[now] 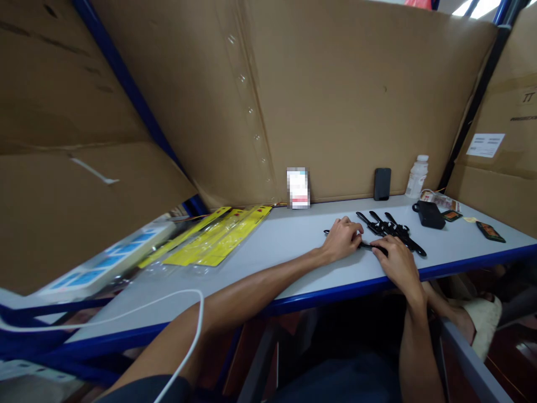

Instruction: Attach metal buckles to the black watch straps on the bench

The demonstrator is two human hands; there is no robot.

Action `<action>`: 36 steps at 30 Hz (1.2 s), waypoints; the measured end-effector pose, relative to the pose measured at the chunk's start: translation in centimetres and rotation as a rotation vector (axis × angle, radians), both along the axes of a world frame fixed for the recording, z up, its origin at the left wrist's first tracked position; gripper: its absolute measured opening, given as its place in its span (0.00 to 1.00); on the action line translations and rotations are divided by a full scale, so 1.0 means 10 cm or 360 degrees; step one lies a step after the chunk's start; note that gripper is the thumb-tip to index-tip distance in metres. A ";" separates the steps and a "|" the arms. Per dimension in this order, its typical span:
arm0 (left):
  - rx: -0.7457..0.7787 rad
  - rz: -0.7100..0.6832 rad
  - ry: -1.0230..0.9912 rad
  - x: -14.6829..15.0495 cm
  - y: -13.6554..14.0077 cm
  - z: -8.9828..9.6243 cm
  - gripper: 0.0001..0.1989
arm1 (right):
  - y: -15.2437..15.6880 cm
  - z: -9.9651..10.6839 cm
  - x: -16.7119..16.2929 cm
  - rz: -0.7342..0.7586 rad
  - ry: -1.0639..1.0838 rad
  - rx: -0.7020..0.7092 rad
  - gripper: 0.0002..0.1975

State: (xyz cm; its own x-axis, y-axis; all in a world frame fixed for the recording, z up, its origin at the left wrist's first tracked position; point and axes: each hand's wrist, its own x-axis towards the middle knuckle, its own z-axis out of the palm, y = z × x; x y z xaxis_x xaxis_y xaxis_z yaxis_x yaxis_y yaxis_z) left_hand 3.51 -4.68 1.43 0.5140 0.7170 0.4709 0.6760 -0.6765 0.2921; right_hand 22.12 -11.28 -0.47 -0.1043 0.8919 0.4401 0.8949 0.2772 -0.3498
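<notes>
My left hand [343,239] is closed around a long, thin black tool [367,246] near the table's front edge. The tool's narrow end sticks out past the left side of that hand. My right hand [396,262] grips the same tool by its thicker right end, thumb along it. Fingers cover most of the tool, so its exact kind is hidden. Just behind my right hand lies a group of several similar black tools [388,226], side by side, with small white bits at their middles.
Yellow cards in clear plastic packs [235,239] lie at left beside a white box with blue labels [111,262]. Behind stand a blurred-out phone-like screen [298,188], a black device [382,184] and a bottle [417,177]. A black case [431,215] sits right. A white cable [168,295] hangs in front.
</notes>
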 end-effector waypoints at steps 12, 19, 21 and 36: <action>0.0087 0.0096 0.0279 -0.01 0.03 -0.04 0.10 | -0.01 0.01 0.00 0.0008 0.0013 -0.0017 0.14; 0.0066 -0.0094 0.0168 -0.04 0.06 -0.06 0.14 | 0.00 0.01 0.00 0.0004 -0.0002 -0.0012 0.14; 0.0036 -0.0229 0.0128 -0.05 0.06 -0.05 0.19 | 0.00 0.01 0.00 0.0008 -0.0003 -0.0009 0.14; 0.0037 0.0097 0.0293 -0.03 0.01 -0.04 0.08 | -0.01 0.01 -0.01 0.0008 -0.0009 -0.0003 0.13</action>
